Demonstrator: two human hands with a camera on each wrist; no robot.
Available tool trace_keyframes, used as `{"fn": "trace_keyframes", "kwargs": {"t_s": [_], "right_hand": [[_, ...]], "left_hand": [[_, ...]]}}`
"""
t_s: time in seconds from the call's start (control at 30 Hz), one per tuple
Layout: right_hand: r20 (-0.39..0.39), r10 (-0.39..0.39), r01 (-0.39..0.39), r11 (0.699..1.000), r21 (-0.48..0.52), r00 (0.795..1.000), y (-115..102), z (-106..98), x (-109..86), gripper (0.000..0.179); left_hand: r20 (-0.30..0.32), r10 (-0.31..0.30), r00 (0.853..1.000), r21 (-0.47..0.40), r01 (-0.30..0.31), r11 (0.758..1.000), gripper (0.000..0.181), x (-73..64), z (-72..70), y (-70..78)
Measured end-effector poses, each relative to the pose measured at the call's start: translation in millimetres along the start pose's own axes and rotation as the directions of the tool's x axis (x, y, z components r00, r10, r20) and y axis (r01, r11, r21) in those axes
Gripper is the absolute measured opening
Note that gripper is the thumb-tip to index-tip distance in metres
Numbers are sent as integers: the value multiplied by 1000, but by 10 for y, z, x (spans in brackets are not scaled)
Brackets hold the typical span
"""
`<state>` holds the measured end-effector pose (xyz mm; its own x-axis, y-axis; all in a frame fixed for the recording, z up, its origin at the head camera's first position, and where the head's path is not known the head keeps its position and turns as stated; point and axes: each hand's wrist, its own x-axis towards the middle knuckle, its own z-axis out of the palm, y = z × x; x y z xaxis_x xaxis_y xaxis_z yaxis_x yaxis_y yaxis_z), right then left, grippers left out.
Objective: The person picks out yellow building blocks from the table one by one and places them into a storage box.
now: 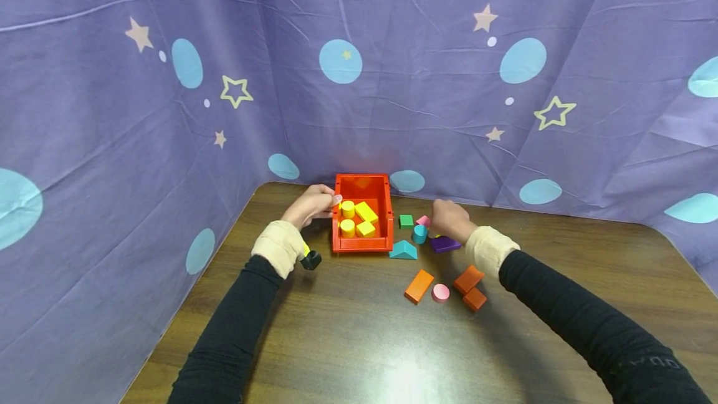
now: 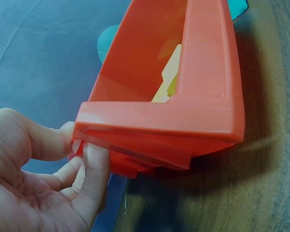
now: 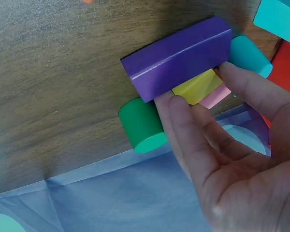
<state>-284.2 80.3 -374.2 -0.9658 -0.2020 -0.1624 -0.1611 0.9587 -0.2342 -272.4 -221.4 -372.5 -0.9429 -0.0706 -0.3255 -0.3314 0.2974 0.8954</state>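
Observation:
At the left side of a red bin (image 1: 361,187), my left hand (image 1: 310,206) grips the rim between thumb and fingers. Inside the bin lie several yellow blocks (image 1: 366,213), both cylinders and rectangular pieces. Right of the bin, my right hand (image 1: 450,220) reaches down to the table. In the right wrist view its thumb and fingers pinch the two ends of a yellow block (image 3: 197,88). That block lies against a long purple block (image 3: 179,59). A green cylinder (image 3: 142,125) is beside the fingers, and a blue cylinder (image 3: 251,55) is by the thumb.
A green block (image 1: 406,222), a pink block (image 1: 423,221) and a blue triangle (image 1: 404,250) lie near the bin. Closer to me are orange blocks (image 1: 419,286) and a pink round block (image 1: 440,293). A purple curtain (image 1: 392,129) hangs behind the table (image 1: 336,329).

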Motion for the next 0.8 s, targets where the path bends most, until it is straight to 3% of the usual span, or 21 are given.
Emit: {"fn": "trace_keyframes", "kwargs": {"t_s": [0.8], "right_hand": [[-18, 0, 0, 1000, 3, 1000, -18, 50, -30, 9]], "left_hand": [[-7, 9, 1000, -8, -9, 1000, 25, 5, 4, -10]]}}
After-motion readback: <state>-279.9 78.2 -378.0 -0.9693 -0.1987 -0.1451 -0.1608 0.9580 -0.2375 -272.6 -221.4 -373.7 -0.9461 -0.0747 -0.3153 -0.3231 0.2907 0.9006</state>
